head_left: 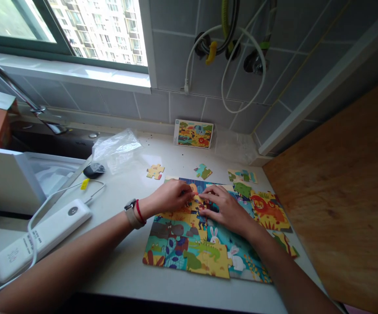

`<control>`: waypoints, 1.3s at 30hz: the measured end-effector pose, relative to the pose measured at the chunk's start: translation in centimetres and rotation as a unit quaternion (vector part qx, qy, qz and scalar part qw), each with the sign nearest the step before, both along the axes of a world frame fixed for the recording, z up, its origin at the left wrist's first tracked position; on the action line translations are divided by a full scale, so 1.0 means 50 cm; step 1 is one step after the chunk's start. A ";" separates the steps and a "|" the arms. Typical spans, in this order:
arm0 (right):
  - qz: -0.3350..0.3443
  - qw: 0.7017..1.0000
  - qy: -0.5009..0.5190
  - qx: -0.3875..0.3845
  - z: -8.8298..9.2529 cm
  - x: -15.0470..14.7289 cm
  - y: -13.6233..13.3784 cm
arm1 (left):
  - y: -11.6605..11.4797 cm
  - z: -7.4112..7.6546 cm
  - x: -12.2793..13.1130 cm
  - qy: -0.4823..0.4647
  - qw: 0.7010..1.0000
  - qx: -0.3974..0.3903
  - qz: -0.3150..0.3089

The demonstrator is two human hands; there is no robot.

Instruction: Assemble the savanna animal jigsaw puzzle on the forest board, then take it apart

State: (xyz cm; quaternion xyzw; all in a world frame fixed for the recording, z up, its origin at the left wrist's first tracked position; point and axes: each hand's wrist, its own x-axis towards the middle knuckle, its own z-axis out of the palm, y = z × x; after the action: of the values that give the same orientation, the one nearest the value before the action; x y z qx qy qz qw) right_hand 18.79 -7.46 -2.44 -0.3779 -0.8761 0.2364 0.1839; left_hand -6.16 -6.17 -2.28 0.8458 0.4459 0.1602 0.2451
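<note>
Cardboard, by the look of it, makes up the jigsaw puzzle (176, 230), which in the head view lies flat on the white counter (120, 266), under the fingers of the left hand (177, 195) and the right hand (225, 207) and spreading toward the person below them. The left hand is curled, its fingertips down at the puzzle's upper middle; whether it pinches a piece is hidden. The right hand is open, thumb parted from the fingers, which rest on the puzzle close to the left fingertips. Beyond the hands lie a yellow piece (155, 171), a teal-and-green piece (203, 171) and, past the right hand, some pale green pieces (242, 175); a picture card (194, 134) leans on the wall farther off. Each piece should be light and fairly stiff, likely to slide on the smooth counter and easy to nudge out of line. The knobs look the weakest part, apt to bend or fray if forced, so a piece is best taken by opposite edges of its body between thumb and fingertip, and pressed flat from above; the joined sheet would probably sag if lifted by one corner.
</note>
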 end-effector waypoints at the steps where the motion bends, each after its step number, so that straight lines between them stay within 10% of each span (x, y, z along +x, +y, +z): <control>1: 0.000 1.000 0.000 0.000 0.000 0.000 0.001 | 0.001 0.001 -0.003 -0.006 1.000 0.002 -0.008; 39: 0.075 0.997 -0.016 0.024 0.017 0.016 -0.001 | -0.037 -0.004 -0.050 -0.039 0.997 -0.015 -0.072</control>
State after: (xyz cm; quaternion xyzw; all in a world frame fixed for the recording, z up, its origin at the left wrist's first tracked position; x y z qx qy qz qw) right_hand 19.59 -7.52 -1.61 -0.3105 -0.9101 0.2223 0.1610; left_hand -8.68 -8.03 -2.48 0.8649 0.3768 0.1680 0.2858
